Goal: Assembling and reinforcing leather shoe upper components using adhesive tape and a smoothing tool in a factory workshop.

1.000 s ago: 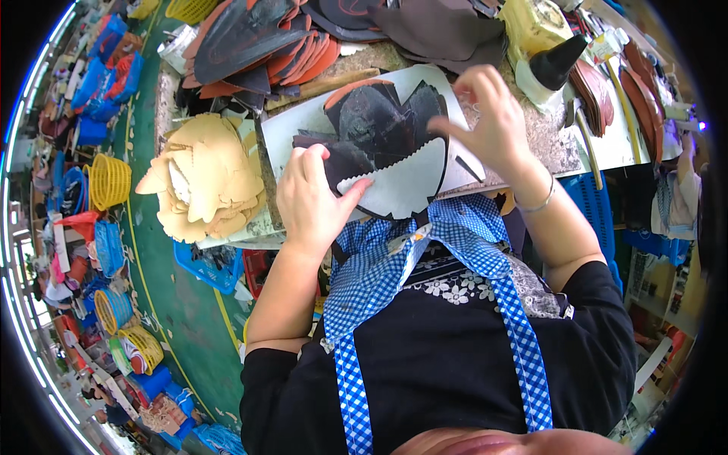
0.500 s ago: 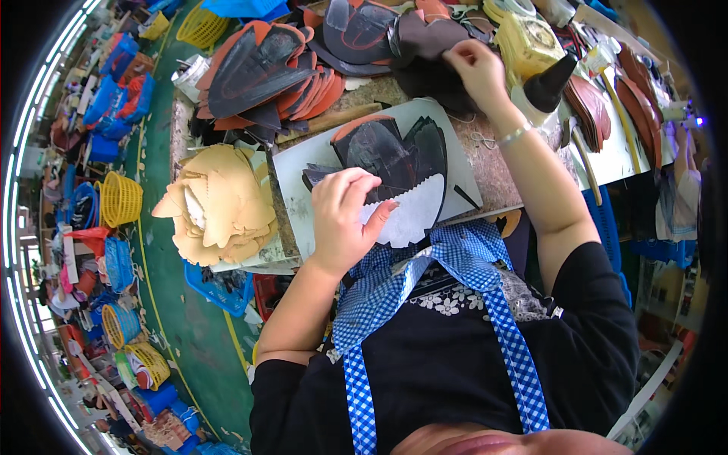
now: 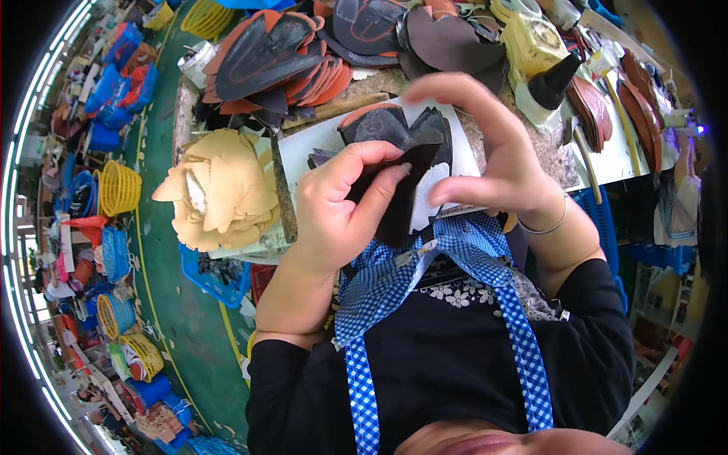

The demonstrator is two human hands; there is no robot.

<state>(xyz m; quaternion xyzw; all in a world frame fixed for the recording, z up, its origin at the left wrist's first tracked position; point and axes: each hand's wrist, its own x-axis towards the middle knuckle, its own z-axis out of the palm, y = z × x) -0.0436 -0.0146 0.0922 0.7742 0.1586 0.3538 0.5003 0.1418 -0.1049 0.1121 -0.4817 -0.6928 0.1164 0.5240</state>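
Between thumb and fingers, my left hand (image 3: 341, 189) pinches a dark brown leather piece (image 3: 402, 201), bent and held up above the work board. My right hand (image 3: 493, 144) is raised just to its right, thumb and fingers spread wide, slightly blurred and holding nothing. Beneath them, a white board (image 3: 292, 148) bears black shoe-upper pieces (image 3: 375, 125) with an orange edge. Part of a white lining piece (image 3: 431, 189) shows on the board; the rest is hidden by the leather piece and my hands.
Black and orange cut pieces (image 3: 262, 64) are piled at the back left. Brown leather pieces (image 3: 455, 38) lie at the back centre, beside a yellowish block (image 3: 531, 45) and a black-topped bottle (image 3: 550, 83). Tan cut pieces (image 3: 224, 189) are stacked at left. A blue basket (image 3: 216, 277) stands below.
My right hand has come back from the brown leather pile toward me and opened. A dark brown leather piece is now in my left hand, which was empty above the board.
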